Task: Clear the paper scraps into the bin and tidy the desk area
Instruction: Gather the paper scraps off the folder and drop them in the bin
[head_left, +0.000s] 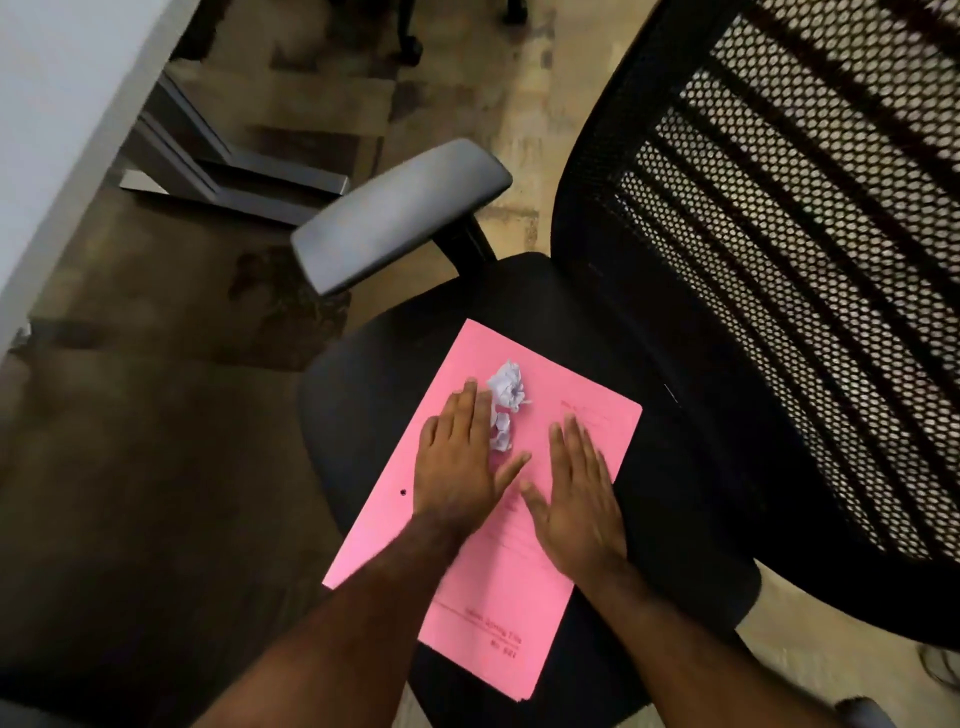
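A pink paper folder (582, 431) lies flat on the black seat (675, 467) of an office chair. On the folder rest crumpled white paper scraps (508, 391), a larger ball with a smaller bit below it. My left hand (462, 467) lies flat on the folder, fingers together, its edge touching the smaller scrap. My right hand (576, 493) lies flat on the folder to the right of the scraps, apart from them. Neither hand holds anything. No bin is in view.
The chair's mesh backrest (779, 234) rises at the right and its grey armrest (400, 213) sticks out above the seat at the left. A white desk edge (62, 130) runs along the upper left, with grey desk legs (218, 166) on the brown carpet.
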